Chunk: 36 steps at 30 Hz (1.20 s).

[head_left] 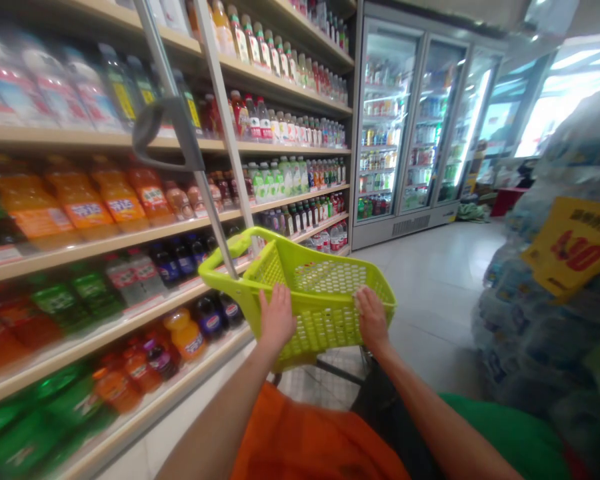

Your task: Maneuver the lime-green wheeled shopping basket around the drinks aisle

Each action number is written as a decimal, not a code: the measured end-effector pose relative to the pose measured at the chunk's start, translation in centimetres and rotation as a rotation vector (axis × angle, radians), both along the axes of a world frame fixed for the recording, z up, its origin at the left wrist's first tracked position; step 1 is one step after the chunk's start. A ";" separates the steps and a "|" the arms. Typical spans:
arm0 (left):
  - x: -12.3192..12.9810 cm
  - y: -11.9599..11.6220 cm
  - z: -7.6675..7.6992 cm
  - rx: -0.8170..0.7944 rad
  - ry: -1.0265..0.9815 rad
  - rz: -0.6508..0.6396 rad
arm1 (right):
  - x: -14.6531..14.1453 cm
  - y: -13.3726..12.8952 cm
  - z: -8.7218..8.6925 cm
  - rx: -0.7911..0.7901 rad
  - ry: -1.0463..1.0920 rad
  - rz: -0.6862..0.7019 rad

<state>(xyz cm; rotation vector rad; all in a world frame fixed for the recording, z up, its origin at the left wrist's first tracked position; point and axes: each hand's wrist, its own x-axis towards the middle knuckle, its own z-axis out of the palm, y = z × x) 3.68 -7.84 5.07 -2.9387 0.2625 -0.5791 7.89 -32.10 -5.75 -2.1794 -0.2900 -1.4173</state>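
Note:
A lime green shopping basket with perforated walls stands in front of me, with a metal pole and a grey handle rising from its left end. My left hand rests on the near rim toward the left, its fingertips over the edge. Toward the right end of the same rim, my right hand is closed on the edge, its fingers bent over the top. Nothing can be made out inside the basket, though its near wall hides part of the bottom.
Shelves of bottled drinks line the left side. Glass-door fridges stand at the back. Wrapped bottle packs with a yellow price sign are stacked at the right, beside the tiled floor.

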 end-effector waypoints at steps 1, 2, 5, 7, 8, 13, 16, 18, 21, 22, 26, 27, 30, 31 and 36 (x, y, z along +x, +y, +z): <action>-0.1 -0.1 0.0 -0.003 0.002 0.000 | 0.1 1.7 0.3 -0.011 -0.002 0.043; -0.2 -0.1 0.0 -0.003 0.003 0.000 | 0.2 3.5 0.6 -0.021 -0.004 0.089; -0.5 -0.3 0.1 -0.001 0.026 0.004 | 0.4 7.6 1.4 -0.047 -0.008 0.204; -0.7 -0.4 0.3 -0.008 0.049 0.008 | 0.4 8.1 1.5 -0.058 -0.011 0.226; -0.8 -0.5 0.3 -0.014 0.060 0.010 | 0.4 7.6 1.5 -0.064 -0.007 0.221; -1.3 -1.1 0.2 -0.046 0.095 -0.020 | 0.4 3.2 0.8 -0.064 0.023 0.127; -1.5 -1.6 0.1 -0.060 0.087 -0.046 | 0.4 4.3 1.3 -0.061 -0.001 0.135; -1.7 -1.5 0.2 -0.058 0.069 -0.087 | 0.4 6.8 1.9 -0.067 -0.019 0.192; -1.8 -0.2 0.7 -0.069 0.014 -0.085 | 0.4 9.8 2.8 -0.069 -0.015 0.282; -1.9 0.4 1.0 -0.076 -0.011 -0.057 | 0.5 10.1 2.9 -0.066 -0.011 0.296; -2.1 2.5 1.9 -0.057 -0.050 -0.005 | 0.6 8.4 2.6 -0.033 0.010 0.256; -2.2 2.7 2.0 -0.050 -0.044 -0.009 | 0.6 8.1 2.5 -0.023 0.018 0.241; -2.2 2.6 2.0 -0.054 -0.036 0.008 | 0.5 9.1 2.7 -0.024 0.025 0.265; -2.3 2.5 2.0 -0.057 -0.039 0.008 | 0.5 10.2 3.0 -0.036 0.020 0.298; -2.9 3.4 2.1 -0.099 -0.104 -0.069 | 0.6 16.2 5.2 -0.076 -0.043 0.455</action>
